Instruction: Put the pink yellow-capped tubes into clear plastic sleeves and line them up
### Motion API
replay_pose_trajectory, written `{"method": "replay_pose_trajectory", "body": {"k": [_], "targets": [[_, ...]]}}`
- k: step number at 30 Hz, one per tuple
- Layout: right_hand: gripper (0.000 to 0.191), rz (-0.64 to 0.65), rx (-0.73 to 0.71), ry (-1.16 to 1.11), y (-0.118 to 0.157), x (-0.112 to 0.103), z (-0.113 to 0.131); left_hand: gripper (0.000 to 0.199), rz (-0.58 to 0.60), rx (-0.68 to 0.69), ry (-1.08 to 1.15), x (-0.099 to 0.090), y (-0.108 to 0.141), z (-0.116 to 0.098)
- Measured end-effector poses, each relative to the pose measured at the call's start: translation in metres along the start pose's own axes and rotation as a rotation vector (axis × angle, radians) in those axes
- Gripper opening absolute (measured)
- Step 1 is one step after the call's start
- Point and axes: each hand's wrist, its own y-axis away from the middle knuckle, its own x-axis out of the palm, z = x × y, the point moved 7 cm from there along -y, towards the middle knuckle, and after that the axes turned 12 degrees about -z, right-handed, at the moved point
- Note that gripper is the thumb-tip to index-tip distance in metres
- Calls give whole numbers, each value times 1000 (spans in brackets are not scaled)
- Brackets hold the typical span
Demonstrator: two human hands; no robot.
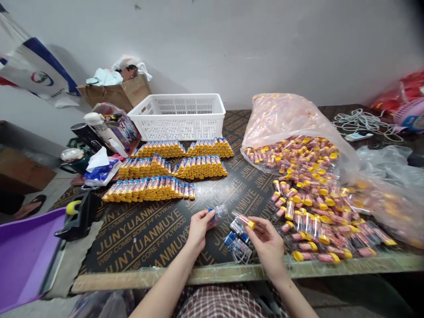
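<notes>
Between the fingers of my left hand (199, 227) is a small clear plastic sleeve with blue print (218, 212). My right hand (267, 243) grips a clear tube with a yellow cap (244, 219) and pinkish contents, tilted with the cap toward my palm. Below and between both hands lies a small pile of printed sleeves (237, 247). To the right, many similar yellow-capped tubes (308, 223) without blue print spill from a large translucent bag (281, 115). Stacked rows of tubes with blue printed wrapping (145, 187) sit at the left, yellow ends facing me.
A white slotted basket (175, 126) stands against the wall behind the rows. On the left are a tissue pack (101, 170), bottles, a tape dispenser (77, 216) and a purple bin (29, 256). White cables (361, 121) lie at the back right of the dark plywood table (132, 240).
</notes>
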Motion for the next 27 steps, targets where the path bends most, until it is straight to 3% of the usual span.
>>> {"method": "replay_pose_trajectory", "body": {"k": [4,11,16,22,27], "targets": [[20,-41,-230,162,5,0,16,37,-3,57,-32,-3,2,-2],[22,5,-416,176,10,9,35,36,-3,101,-52,-6,4,-3],[24,182,-443,144,19,22,30,36,2,110,-11,-4,7,-8],[31,306,-400,130,25,32,17,34,129,-4,133,8,15,-9],[32,292,-433,117,25,34,17,36,148,-28,95,11,20,-10]]}}
